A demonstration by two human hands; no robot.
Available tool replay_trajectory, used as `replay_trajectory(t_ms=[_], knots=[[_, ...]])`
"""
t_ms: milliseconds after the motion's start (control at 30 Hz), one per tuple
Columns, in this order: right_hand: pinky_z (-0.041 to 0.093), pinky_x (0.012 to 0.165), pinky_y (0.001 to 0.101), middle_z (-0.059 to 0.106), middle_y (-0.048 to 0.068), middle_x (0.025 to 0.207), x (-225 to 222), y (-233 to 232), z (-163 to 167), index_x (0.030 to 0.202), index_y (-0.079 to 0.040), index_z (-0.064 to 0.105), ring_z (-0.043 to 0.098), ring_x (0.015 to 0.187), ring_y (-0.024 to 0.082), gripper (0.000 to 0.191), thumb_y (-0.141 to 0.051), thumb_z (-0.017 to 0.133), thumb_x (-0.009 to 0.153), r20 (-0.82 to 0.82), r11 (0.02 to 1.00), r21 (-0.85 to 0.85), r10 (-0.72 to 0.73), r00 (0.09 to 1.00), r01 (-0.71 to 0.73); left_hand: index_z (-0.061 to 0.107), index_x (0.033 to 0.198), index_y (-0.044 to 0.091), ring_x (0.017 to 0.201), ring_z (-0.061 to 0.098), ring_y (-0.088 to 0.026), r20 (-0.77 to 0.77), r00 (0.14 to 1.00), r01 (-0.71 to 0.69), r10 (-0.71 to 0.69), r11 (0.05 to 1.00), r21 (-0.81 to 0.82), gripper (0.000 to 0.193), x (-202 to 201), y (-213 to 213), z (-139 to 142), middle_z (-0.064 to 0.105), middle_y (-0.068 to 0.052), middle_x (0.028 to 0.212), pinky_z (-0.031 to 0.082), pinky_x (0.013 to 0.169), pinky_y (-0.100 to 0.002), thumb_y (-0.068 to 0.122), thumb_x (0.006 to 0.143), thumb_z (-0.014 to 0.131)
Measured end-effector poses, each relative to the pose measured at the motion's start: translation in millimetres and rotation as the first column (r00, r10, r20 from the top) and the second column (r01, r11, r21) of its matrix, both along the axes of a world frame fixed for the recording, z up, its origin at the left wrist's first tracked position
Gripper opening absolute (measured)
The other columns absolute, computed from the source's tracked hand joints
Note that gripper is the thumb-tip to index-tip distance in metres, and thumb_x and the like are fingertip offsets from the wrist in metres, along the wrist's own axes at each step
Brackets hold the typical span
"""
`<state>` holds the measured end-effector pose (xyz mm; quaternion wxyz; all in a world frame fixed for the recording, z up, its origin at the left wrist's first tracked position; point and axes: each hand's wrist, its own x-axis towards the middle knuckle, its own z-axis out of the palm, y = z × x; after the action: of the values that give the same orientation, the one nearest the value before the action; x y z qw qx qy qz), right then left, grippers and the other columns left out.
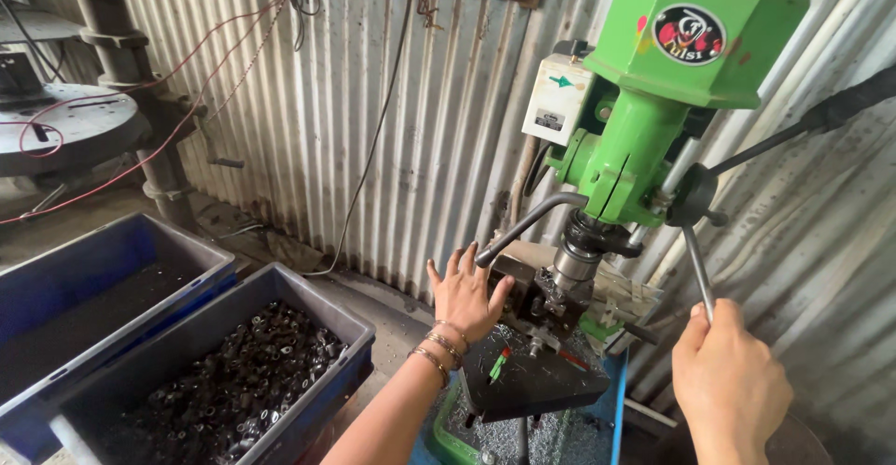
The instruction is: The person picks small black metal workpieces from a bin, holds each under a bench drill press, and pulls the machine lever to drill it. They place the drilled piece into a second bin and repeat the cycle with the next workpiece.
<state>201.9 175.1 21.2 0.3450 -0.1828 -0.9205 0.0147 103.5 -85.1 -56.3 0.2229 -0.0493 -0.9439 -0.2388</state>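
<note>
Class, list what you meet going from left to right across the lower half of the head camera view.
Blue plastic crate with dark contents → blue plastic crate of small dark metal parts → left hand → black drill-press work table → right hand gripping a metal feed lever.

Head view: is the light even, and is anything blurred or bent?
Head view: soft daylight, no harsh glare; the green drill press and left hand are sharp; the right hand on the feed handle is slightly soft; the blue crate of dark metal parts is dim; wide-lens bending leans the corrugated wall lines.
</note>
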Motion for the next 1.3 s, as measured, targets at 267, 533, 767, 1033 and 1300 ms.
replay_trajectory(t_ms=[267,533,767,1033,1300], knots=[[0.054,0.06,0.0544,0.068,0.018,0.063,-43,-7,-36,0.1,-0.014,0.06,0.069,0.065,0.044,0.031,-0.04,0.051,0.112,-0.087,0.996,0.08,-0.041,0.995,0.048,0.046,0.149,0.006,0.129,0.049,-0.034,-0.081,0.994,0.069,-0.071,0.997,-0.033,0.077,-26,-23,-12,0.06,-0.017,0.133,0.019,0.111,-0.07,0.061,0.096,0.042],[0.05,0.049,0.0414,0.065,0.004,0.063,-97,-2,-78,0.088,-0.016,0.055,0.065,0.053,0.028,0.039,-0.045,0.062,0.112,-0.302,0.941,0.284,-0.096,0.949,0.186,0.067,0.116,0.001,0.102,0.064,-0.033,-0.066,0.994,0.089,-0.09,0.996,-0.015,0.062,-48,-38,-20,0.073,-0.014,0.099,0.045,0.09,-0.049,0.056,0.1,0.044],[0.046,0.047,0.036,0.06,-0.001,0.061,-124,1,-94,0.078,-0.017,0.047,0.062,0.051,0.021,0.043,-0.043,0.066,0.107,-0.344,0.881,0.382,-0.146,0.927,0.281,0.066,0.117,0.001,0.103,0.062,-0.034,-0.135,0.987,0.087,-0.088,0.996,-0.007,0.054,-67,-42,-35,0.072,-0.014,0.1,0.043,0.092,-0.049,0.049,0.099,0.05],[0.043,0.045,0.0353,0.057,-0.002,0.059,-139,-4,-100,0.077,-0.018,0.046,0.059,0.048,0.02,0.041,-0.041,0.067,0.104,-0.364,0.85,0.407,-0.184,0.913,0.333,0.063,0.124,-0.001,0.114,0.057,-0.033,-0.236,0.965,0.119,-0.112,0.993,0.017,0.053,-75,-51,-39,0.07,-0.015,0.107,0.039,0.1,-0.05,0.043,0.098,0.053],[0.043,0.049,0.0338,0.055,-0.004,0.062,-144,-1,-113,0.075,-0.018,0.043,0.058,0.052,0.019,0.04,-0.038,0.064,0.103,-0.403,0.822,0.45,-0.161,0.901,0.348,0.064,0.115,-0.003,0.115,0.057,-0.033,-0.21,0.967,0.149,-0.143,0.989,0.011,0.05,-74,-63,-40,0.07,-0.016,0.111,0.038,0.102,-0.05,0.043,0.098,0.055]])
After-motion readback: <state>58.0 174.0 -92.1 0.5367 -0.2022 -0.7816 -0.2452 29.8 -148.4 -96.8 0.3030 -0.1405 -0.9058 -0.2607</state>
